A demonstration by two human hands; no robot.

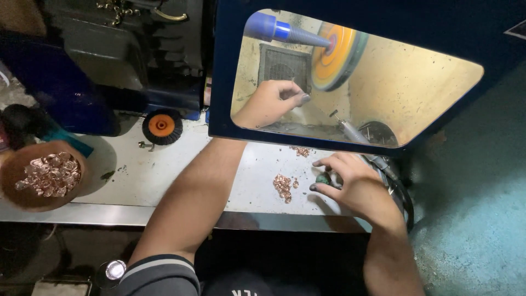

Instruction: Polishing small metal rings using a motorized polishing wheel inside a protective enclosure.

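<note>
The right grip [350, 183] pinches a small dark green lump [323, 178] on the table [164, 170], beside copper pieces [283, 186]. The left grip [274, 101] is narrowly curled by the orange buffing wheel [335, 57], holding something too small to tell. A brown bowl [16, 194] holds copper pieces.

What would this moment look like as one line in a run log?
left hand: inside hood, by orange buffing wheel | right hand: pinching small green lump on bench | copper pieces: loose beside it

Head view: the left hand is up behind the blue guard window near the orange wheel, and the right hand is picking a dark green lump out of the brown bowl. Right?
Not quite. In the head view the right hand pinches the dark green lump on the white bench, beside loose copper pieces. The brown bowl sits far off. The left hand is as stated.
</note>
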